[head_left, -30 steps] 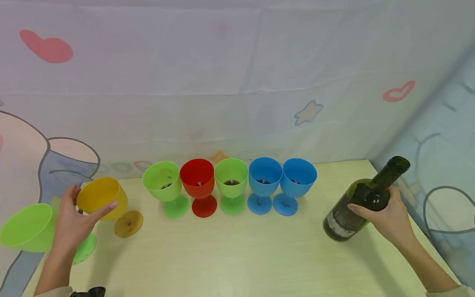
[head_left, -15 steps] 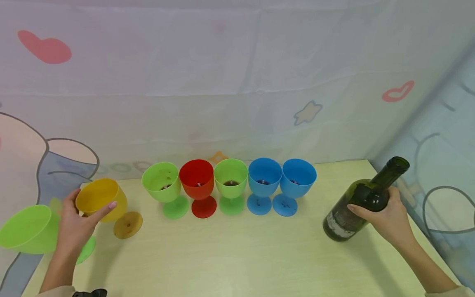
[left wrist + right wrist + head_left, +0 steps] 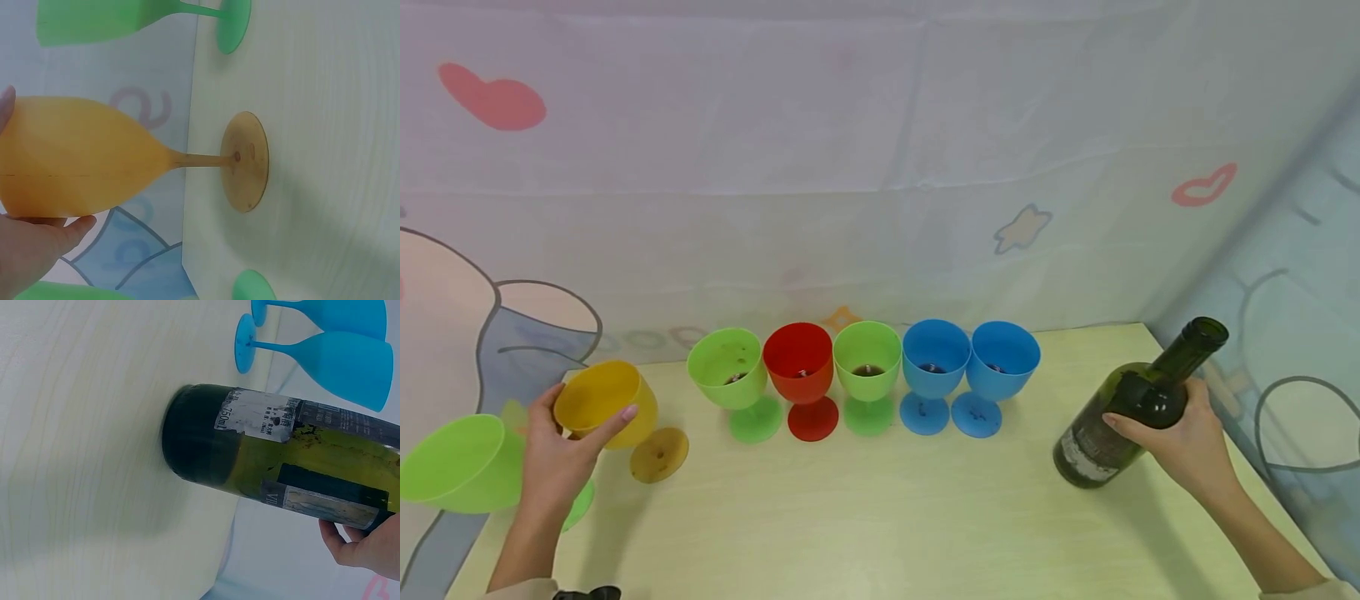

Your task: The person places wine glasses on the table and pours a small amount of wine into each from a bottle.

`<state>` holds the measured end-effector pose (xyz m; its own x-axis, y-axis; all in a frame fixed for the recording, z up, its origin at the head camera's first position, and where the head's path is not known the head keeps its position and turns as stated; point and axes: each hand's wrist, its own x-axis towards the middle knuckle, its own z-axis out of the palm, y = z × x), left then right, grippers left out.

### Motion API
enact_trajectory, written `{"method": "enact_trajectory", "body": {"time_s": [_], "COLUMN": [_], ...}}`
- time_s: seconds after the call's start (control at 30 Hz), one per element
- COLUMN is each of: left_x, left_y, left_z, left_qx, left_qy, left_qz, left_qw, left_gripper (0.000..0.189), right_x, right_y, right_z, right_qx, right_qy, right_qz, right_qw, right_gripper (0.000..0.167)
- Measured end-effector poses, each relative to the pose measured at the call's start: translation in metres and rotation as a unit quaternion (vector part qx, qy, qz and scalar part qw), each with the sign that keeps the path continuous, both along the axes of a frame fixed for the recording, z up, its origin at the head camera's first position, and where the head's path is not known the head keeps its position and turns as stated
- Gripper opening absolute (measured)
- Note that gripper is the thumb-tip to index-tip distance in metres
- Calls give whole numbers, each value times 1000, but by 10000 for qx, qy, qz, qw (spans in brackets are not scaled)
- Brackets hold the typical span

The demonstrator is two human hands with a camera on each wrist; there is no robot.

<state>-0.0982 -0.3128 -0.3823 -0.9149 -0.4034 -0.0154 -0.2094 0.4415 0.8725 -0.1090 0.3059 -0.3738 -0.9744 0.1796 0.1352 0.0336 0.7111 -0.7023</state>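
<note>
My left hand (image 3: 560, 446) holds a yellow goblet (image 3: 601, 404) by its bowl, thumb on the near side and fingers around the far left. In the left wrist view the goblet's round foot (image 3: 245, 161) appears to rest on the tabletop. At the right, my right hand (image 3: 1183, 437) grips a dark green wine bottle (image 3: 1093, 433) around its upper body. The bottle appears upright, its base on the table, dark liquid in its lower part in the right wrist view. Behind my left wrist stands a green goblet (image 3: 463, 467), partly hidden.
Along the table's back edge stand a green goblet (image 3: 730, 367), a red goblet (image 3: 797, 362), another green goblet (image 3: 868, 362) and two blue goblets, one (image 3: 935, 358) beside the other (image 3: 1004, 362). Each holds a little dark liquid. A printed cloth (image 3: 850, 150) hangs behind the pale table (image 3: 880, 517).
My left wrist has shifted slightly to the right, still holding the yellow goblet. The right hand and the bottle have stayed in place.
</note>
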Motion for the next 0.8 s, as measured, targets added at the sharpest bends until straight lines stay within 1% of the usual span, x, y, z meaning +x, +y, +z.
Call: {"method": "enact_trajectory", "body": {"time_s": [0.1,0.23,0.4,0.57,0.8], "left_x": [1,1,4,10,21], "left_y": [1,5,11,21,34], "left_z": [0,2,9,15,21], "left_qx": [-80,-88,-225,-334,-517], "left_qy": [-35,72,189,307,340], "left_qz": [52,45,-33,-181,-338], "left_qw": [9999,9999,9996,9988,9975], "left_gripper": [93,94,95,95,92], "right_x": [0,0,0,0,0], "right_y": [0,1,1,1,1], "right_z": [0,-1,-1,-1,-2], "right_qx": [4,-25,-55,-44,11], "right_qy": [13,10,19,2,95], "right_qz": [0,-4,-4,-18,-5], "right_qw": [10000,10000,10000,10000,10000], "right_gripper": [83,84,84,84,82]}}
